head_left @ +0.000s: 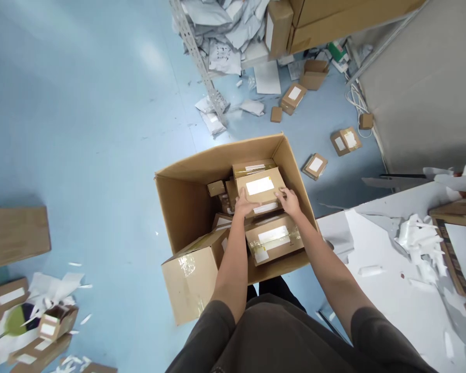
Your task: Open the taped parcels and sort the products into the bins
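Note:
Both my hands reach down into a large open cardboard carton. My left hand and my right hand grip a small brown box with a white label from either side. Its lower edge is hidden by my fingers. Beneath my forearms lies a taped, labelled box. Another flat box sits behind the gripped one, and a tiny box lies near the carton's far wall. A taped pale box stands tilted over the carton's near left corner.
A white table littered with paper scraps runs along the right. Small parcels lie on the blue floor beyond the carton. A metal shelf upright stands by a heap of grey mailers. Cardboard boxes lie at lower left.

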Available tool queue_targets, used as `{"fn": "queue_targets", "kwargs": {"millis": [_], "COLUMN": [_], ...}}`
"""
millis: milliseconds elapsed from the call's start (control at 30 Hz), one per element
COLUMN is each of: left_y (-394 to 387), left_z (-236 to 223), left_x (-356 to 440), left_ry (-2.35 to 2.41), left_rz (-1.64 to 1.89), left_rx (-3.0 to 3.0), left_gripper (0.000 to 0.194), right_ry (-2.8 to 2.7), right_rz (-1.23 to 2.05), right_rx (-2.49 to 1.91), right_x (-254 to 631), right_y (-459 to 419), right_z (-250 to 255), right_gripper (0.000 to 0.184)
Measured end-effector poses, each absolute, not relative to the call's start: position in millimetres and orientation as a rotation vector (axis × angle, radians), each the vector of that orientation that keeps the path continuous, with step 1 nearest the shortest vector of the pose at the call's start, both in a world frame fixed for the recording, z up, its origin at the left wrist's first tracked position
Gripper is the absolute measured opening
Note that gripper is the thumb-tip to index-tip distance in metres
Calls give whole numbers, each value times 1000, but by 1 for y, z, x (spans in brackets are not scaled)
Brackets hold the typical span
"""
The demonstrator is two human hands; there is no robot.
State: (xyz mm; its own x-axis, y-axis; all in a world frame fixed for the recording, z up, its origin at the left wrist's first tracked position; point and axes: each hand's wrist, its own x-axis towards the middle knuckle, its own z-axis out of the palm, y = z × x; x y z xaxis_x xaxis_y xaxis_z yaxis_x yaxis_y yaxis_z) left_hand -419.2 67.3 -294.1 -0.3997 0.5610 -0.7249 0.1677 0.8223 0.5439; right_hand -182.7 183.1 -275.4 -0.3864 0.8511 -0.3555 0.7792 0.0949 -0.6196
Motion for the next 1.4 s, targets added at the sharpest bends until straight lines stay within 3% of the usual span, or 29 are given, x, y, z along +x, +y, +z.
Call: {"fn": "queue_targets", "kwargs": {"millis": [133, 267, 367, 433, 533, 600, 800, 967, 1233, 1400], "left_y": [50, 32, 27, 29, 41, 49, 70, 89, 142, 145], "left_z": [-291, -303, -310, -313, -315, -314, -302, -299, -347, -371], "left_x": [-399, -371, -360, -361, -374, -384, -392, -409, -470, -466], "left_ry": [1940, 1984, 2018, 2020, 1971, 1949, 2002, 2164, 2091, 2082], "left_rz": [515, 508, 367, 253, 162, 141, 62, 148, 90, -4], "left_rx": [442, 329, 305, 289, 247, 228, 339, 526, 768, 800], "left_gripper": [140, 148, 154, 148, 121, 112, 141, 114, 103, 81], "right_ry": [-2142, -2251, -2469, -2586, -2689, -2723, -2753, -2770, -2637, -2574], "right_rz": [1188, 1254, 1287, 1275, 1282, 1288, 1057, 947, 1097, 1315], "right_rx": [-1753, -2036, -2181, -2252, -2397, -2484, -2385, -2007, -2064, -2118], "right_x": [-170, -158, -159, -165, -179, -189, -203, -215, -254, -263], "right_y": [169, 164, 166, 171, 179, 182, 169, 184, 265, 287], "right_z": [-288, -298, -297, -294, -288, -284, -270, -268, -331, -375], "right_gripper": [42, 84, 98, 90, 73, 74, 98, 84, 79, 83]}}
